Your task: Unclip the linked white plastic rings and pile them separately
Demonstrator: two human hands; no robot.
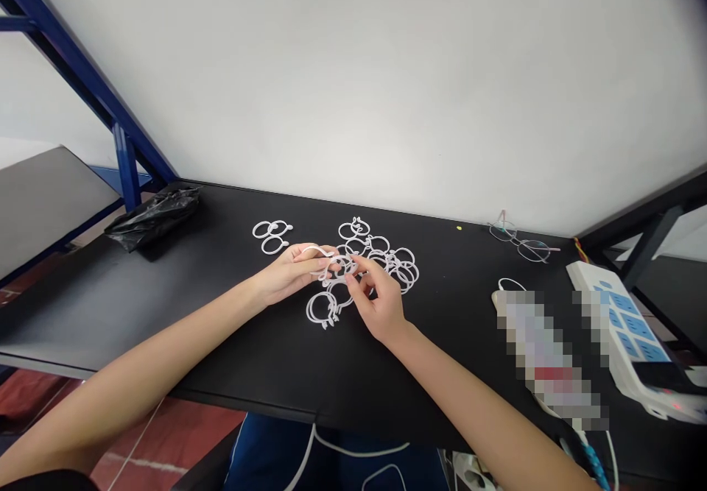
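My left hand (pixel 290 272) is closed on a white plastic ring (pixel 319 249), its thumb and fingers pinching it above the black table. Close beside it, my right hand (pixel 377 294) pinches another white ring (pixel 341 264) between thumb and fingertips. The two rings overlap in view, and I cannot tell whether they are linked. Under and behind the hands lies a loose pile of similar rings (pixel 406 274), each with small tabs at its ends. Some rings (pixel 320 308) lie nearer to me, partly under the hands. Apart on the left are 3 rings (pixel 272 244).
A crumpled black plastic bag (pixel 155 218) lies at the table's left end. Eyeglasses (pixel 533 250) rest at the back right. A power strip (pixel 635 329) and a blurred-out object with a cable (pixel 544 355) sit on the right. A white wall (pixel 387 93) stands behind the black table (pixel 232 351).
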